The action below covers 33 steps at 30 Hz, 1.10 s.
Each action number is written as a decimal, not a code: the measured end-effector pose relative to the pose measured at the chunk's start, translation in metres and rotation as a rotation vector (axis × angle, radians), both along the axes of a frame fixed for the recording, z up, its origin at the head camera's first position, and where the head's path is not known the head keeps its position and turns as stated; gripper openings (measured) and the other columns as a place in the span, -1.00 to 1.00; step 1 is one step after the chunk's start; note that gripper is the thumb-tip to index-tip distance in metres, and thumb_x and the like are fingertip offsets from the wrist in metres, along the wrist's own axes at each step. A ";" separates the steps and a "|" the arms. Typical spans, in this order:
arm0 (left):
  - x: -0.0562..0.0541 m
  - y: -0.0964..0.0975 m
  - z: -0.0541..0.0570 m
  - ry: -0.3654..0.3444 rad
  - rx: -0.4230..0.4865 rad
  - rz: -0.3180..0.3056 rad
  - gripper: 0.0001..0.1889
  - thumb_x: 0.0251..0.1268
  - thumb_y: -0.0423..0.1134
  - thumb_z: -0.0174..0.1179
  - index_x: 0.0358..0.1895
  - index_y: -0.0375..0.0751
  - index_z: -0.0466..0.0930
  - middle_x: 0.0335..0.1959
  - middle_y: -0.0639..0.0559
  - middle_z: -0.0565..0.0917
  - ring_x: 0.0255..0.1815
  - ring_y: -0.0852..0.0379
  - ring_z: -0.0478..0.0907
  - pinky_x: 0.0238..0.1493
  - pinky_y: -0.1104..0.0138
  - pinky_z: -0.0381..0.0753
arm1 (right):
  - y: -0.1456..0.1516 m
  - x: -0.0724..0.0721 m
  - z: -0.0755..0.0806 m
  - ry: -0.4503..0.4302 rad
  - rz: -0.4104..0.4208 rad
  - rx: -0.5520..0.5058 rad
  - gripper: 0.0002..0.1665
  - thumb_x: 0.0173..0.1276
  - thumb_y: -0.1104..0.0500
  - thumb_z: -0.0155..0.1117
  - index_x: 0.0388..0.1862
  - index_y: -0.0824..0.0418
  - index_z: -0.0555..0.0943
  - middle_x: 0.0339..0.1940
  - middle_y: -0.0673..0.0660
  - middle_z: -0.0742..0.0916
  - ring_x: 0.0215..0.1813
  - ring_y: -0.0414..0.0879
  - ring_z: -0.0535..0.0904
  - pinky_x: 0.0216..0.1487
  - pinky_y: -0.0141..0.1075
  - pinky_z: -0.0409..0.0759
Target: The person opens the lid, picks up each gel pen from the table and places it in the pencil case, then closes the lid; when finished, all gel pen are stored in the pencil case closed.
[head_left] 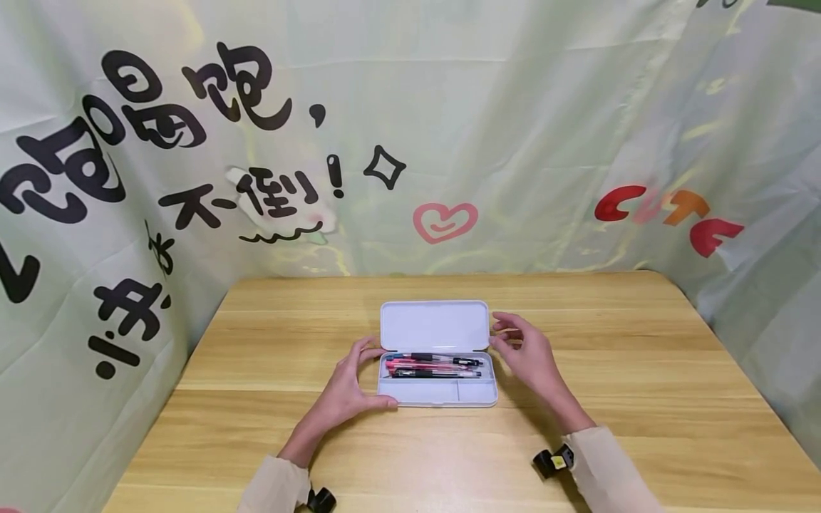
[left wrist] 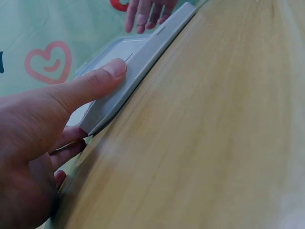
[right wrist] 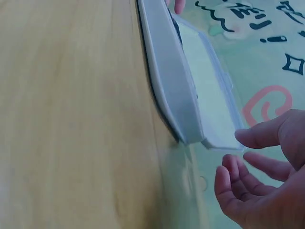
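A white pencil case (head_left: 417, 392) lies on the table with its lid (head_left: 434, 325) raised at the back. Several pens (head_left: 436, 373) fill its rear compartment, black and pink among them. My left hand (head_left: 346, 388) grips the case's left end, thumb on the front wall and fingers toward the back corner; the left wrist view shows the thumb (left wrist: 114, 69) pressed there. At the lid's right edge is my right hand (head_left: 529, 353), its thumb tip (right wrist: 245, 137) at the lid's corner and the other fingers loosely bent beside it.
The wooden table (head_left: 410, 456) has rounded far corners. A pale printed cloth (head_left: 513, 142) with black writing and a pink heart (head_left: 445, 223) hangs behind and at the sides. Each wrist bears a small black camera, such as the right one (head_left: 545, 463).
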State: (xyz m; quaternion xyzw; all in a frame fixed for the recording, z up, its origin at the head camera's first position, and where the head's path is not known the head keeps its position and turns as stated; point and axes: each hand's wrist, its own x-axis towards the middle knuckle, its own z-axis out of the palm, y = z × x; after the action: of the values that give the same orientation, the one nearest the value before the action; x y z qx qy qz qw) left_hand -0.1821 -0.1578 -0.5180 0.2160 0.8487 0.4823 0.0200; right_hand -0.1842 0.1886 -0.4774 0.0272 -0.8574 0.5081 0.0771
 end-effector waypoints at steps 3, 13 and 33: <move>0.000 -0.001 -0.001 0.008 -0.003 -0.007 0.27 -0.22 0.04 0.72 0.61 -0.20 0.12 0.34 0.02 0.59 0.54 -0.15 0.24 0.48 -0.28 0.10 | 0.002 -0.001 -0.001 -0.071 0.022 -0.042 -0.43 0.41 0.37 0.34 0.38 0.42 0.48 0.06 0.36 0.69 0.04 0.18 0.67 -0.06 -0.39 0.65; -0.001 0.001 -0.004 0.052 0.047 -0.059 0.19 -0.17 0.06 0.70 0.60 -0.07 0.20 0.30 0.06 0.61 0.48 -0.07 0.34 0.47 -0.26 0.13 | 0.002 0.007 -0.004 -0.131 0.175 -0.084 -0.25 0.38 0.47 0.30 0.51 0.48 0.27 0.06 0.45 0.68 0.03 0.20 0.67 -0.04 -0.41 0.65; 0.000 0.003 -0.001 -0.020 0.029 -0.003 0.20 -0.23 0.03 0.73 0.57 -0.05 0.21 0.36 -0.02 0.57 0.46 -0.03 0.39 0.54 -0.18 0.06 | 0.017 0.019 -0.016 -0.135 0.234 -0.333 -0.53 0.65 0.21 0.07 0.37 0.48 0.44 0.20 0.52 0.62 0.22 0.36 0.60 0.13 -0.17 0.67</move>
State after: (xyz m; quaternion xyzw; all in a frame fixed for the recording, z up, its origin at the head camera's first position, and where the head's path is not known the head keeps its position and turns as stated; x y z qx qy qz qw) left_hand -0.1823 -0.1553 -0.5189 0.2127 0.8411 0.4967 0.0259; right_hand -0.1649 0.2054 -0.4931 0.0796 -0.7559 0.6488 -0.0366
